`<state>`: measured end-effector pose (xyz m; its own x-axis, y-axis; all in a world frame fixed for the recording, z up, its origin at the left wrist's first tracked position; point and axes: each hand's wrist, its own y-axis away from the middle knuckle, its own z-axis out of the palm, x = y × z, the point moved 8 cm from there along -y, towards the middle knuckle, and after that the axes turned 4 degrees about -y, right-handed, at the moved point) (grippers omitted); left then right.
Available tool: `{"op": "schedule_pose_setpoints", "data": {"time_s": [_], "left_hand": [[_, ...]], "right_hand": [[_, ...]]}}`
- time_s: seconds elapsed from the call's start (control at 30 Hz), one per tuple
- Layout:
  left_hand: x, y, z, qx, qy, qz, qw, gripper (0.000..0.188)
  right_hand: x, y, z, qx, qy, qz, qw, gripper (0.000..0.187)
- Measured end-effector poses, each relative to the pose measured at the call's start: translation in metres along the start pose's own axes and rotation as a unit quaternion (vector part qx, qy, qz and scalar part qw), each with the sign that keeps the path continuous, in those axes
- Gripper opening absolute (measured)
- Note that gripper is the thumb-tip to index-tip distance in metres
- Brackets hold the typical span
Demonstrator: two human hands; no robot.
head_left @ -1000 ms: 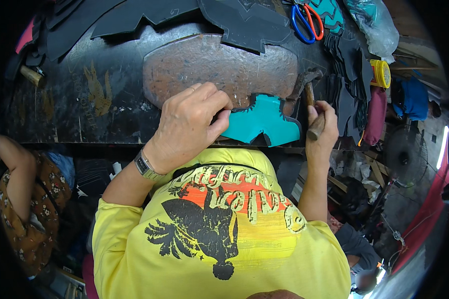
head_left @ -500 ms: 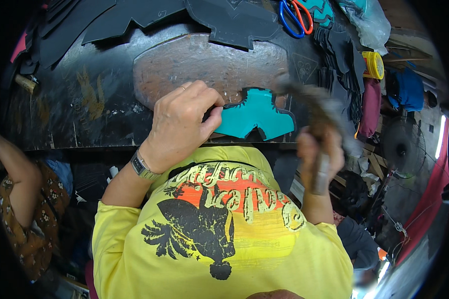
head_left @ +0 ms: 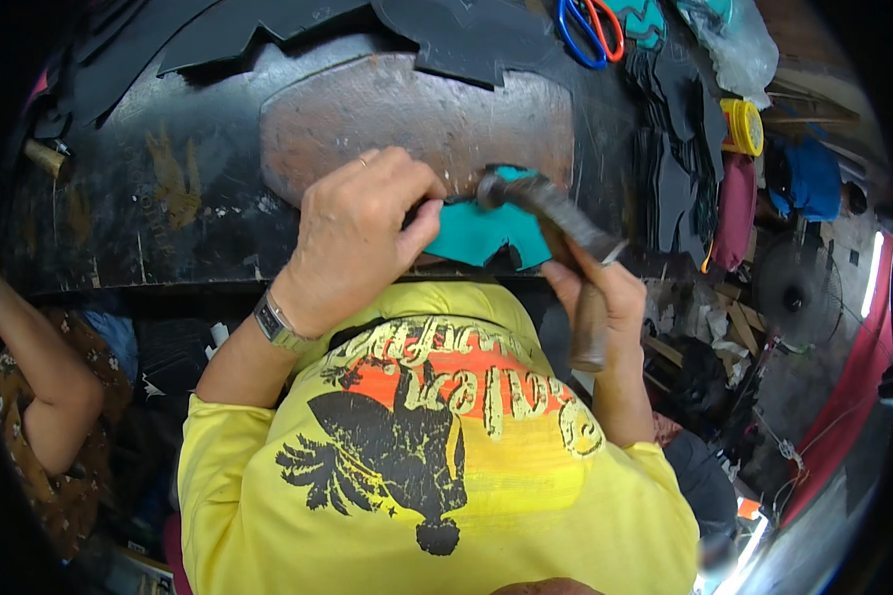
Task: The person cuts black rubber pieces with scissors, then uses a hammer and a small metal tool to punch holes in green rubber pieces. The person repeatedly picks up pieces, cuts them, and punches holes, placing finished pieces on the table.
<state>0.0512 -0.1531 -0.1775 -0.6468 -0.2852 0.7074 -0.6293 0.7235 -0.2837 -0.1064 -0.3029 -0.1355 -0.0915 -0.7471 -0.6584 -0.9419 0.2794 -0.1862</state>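
A teal cut piece with black edges (head_left: 466,234) lies at the front edge of the dark worktable, partly over a brown board (head_left: 417,109). My left hand (head_left: 367,213) pinches its left end between thumb and curled fingers. In my right hand (head_left: 610,297) is a hammer (head_left: 556,213), gripped by its wooden handle. The hammer's metal head is over the upper right part of the teal piece and hides some of it. Whether the head touches the piece I cannot tell.
Black cut sheets (head_left: 298,30) lie along the far side, with stacked black pieces (head_left: 670,169) at the right. Scissors with blue and red handles (head_left: 590,30) are at the back. A yellow tub (head_left: 742,127) stands beyond the stacks. Another person's arm (head_left: 64,397) shows at the left.
The hammer has come down and to the left, from beside the teal piece to over it, my right hand moving with it. My left hand keeps its hold.
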Motion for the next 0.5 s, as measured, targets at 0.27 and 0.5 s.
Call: {"op": "schedule_pose_setpoints", "data": {"time_s": [0.27,0.5], "left_hand": [[0.000,0.000,0.002,-0.015,0.003,-0.011,1.000,0.009],[0.004,0.002,0.001,0.005,-0.016,0.000,1.000,0.010]], "right_hand": [[0.024,0.010,0.018,-0.026,-0.058,0.030,0.998,0.043],[0.107,-0.008,-0.032,0.166,-0.136,0.089,0.973,0.039]]}}
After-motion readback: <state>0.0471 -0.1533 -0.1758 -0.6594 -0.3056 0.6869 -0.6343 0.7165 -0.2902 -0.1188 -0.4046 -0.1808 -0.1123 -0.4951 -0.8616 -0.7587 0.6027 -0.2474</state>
